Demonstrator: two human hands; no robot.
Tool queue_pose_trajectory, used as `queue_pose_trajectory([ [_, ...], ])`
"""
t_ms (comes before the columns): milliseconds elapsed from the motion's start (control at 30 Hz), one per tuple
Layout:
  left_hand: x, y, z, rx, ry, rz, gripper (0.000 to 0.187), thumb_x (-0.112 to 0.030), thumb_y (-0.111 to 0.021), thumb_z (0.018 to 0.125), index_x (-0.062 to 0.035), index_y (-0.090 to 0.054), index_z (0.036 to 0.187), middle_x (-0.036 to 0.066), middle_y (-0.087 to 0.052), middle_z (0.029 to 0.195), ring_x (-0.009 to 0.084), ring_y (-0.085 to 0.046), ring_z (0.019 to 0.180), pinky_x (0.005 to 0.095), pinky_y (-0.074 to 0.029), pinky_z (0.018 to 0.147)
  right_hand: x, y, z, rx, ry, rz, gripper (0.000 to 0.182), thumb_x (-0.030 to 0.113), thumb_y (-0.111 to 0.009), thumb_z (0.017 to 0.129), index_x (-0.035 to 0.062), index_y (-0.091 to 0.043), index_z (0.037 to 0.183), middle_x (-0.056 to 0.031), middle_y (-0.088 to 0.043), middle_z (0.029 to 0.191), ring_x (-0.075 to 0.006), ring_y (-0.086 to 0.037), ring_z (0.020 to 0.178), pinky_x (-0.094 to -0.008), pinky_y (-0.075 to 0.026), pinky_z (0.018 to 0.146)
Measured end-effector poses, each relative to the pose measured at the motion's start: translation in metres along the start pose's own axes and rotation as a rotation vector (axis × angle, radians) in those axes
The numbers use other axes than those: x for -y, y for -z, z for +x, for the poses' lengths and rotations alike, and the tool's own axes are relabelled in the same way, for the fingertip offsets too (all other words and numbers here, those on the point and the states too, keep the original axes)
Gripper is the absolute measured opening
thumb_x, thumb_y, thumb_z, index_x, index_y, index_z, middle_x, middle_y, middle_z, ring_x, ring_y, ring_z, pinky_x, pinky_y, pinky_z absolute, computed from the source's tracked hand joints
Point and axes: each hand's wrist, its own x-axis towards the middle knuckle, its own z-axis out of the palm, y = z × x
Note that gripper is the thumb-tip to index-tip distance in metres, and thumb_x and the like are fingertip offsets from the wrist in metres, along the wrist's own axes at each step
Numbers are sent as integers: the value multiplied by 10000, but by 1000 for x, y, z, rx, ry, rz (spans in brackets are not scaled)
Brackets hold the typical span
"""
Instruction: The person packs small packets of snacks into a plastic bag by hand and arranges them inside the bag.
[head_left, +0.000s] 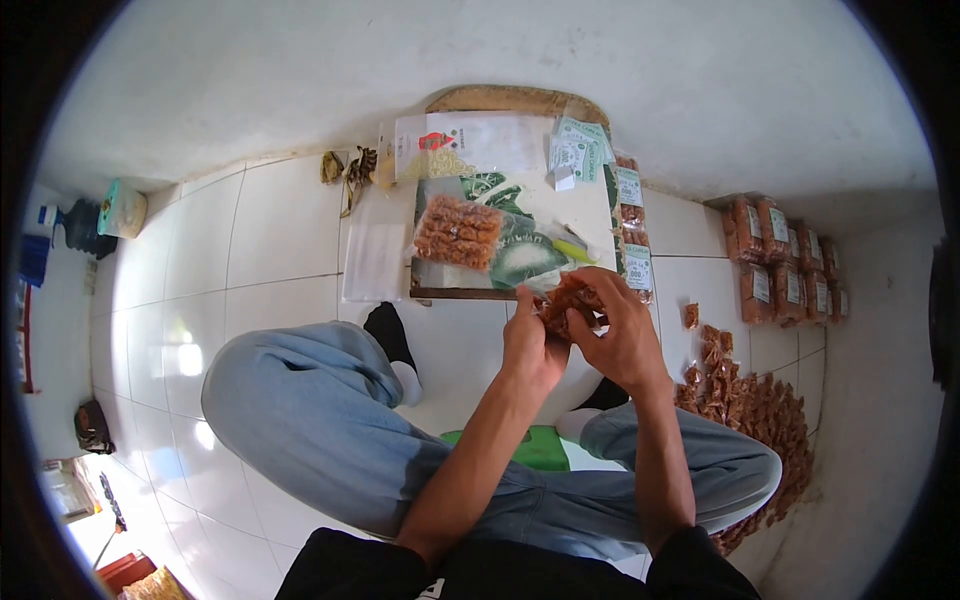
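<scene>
Both my hands meet just past the near edge of the low table (455, 293), around a few small brown snack packets (572, 303). My left hand (533, 343) supports them from the left, fingers bent. From the right and above, my right hand (622, 330) closes its fingers on them. On the table, left of my hands, lies a clear bag (458, 232) filled with rows of brown packets. A yellow-green tool (572, 250) lies just beyond my hands. Printed labels (580, 150) and a clear plastic sheet (500, 143) lie at the far side.
Filled, labelled bags (632, 225) line the table's right edge. More packed bags (785, 260) stand by the right wall. A large pile of small packets (765, 430) spreads on the floor beside my right knee. Clear plastic bags (376, 262) lie left of the table.
</scene>
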Motion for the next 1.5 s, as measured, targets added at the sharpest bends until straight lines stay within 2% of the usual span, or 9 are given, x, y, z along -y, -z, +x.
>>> queue_pose_trajectory([
  [200,-4,-1,-2,-2,77,71,598,-446,-114,1056,-7,-441,1295,156,-562,1219,270,-567,1136,456,-461,1018,-4,11,0,259,42,119,751,78,-772,700,67,-451,1379,-157,-448,1367,-305,-527,1224,-392,-437,1041],
  [500,10,11,12,21,66,45,576,-452,-119,1055,-49,-420,1335,115,-533,1276,254,-529,1205,442,-454,1031,-13,-3,-4,81,13,25,701,123,-771,651,58,-479,1286,-179,-576,1193,-376,-572,1119,-413,-487,945],
  [600,12,9,10,-37,-16,61,636,-560,-190,1025,-52,-475,1282,110,-573,1218,249,-558,1170,440,-457,1017,-17,0,-8,64,-15,-33,685,105,-761,643,51,-484,1267,-187,-580,1175,-383,-577,1093,-408,-498,919],
  [667,7,11,9,72,29,279,598,-585,-450,972,-26,-530,1171,75,-644,1044,183,-666,893,320,-543,812,-28,7,-16,66,-42,-24,694,89,-754,642,41,-479,1277,-187,-571,1191,-368,-584,1098,-402,-493,934],
  [700,11,13,9,71,35,275,598,-585,-450,972,-26,-530,1171,75,-644,1044,183,-666,893,320,-543,812,-32,10,-23,69,-66,-3,703,73,-747,642,31,-474,1288,-186,-562,1208,-353,-591,1104,-396,-488,949],
  [767,22,16,13,60,-40,670,520,-498,-647,907,-23,-562,1100,62,-669,950,132,-660,795,256,-531,716,-36,11,-36,64,-76,35,702,67,-741,647,19,-470,1293,-192,-539,1223,-355,-571,1127,-399,-482,958],
  [867,41,23,14,44,-49,694,460,-389,-728,879,-12,-569,1089,64,-674,908,91,-637,788,218,-504,668,-35,11,-57,81,-86,42,732,57,-735,660,-3,-440,1327,-198,-473,1272,-357,-506,1196,-405,-462,987],
  [1300,59,41,24,-16,-143,852,629,-509,-683,878,24,-503,1159,84,-644,886,118,-626,777,239,-510,642,-58,-1,-73,34,-171,-29,743,73,-800,645,8,-450,1297,-186,-582,1179,-315,-619,1070,-382,-508,916],
  [1500,46,42,32,-104,-23,1031,579,-516,-615,914,-22,-498,1192,125,-642,1025,204,-663,857,319,-567,683,-110,1,-68,-262,-333,89,679,107,-803,715,-27,-459,1285,-176,-640,1133,-251,-652,1059,-340,-525,907],
])
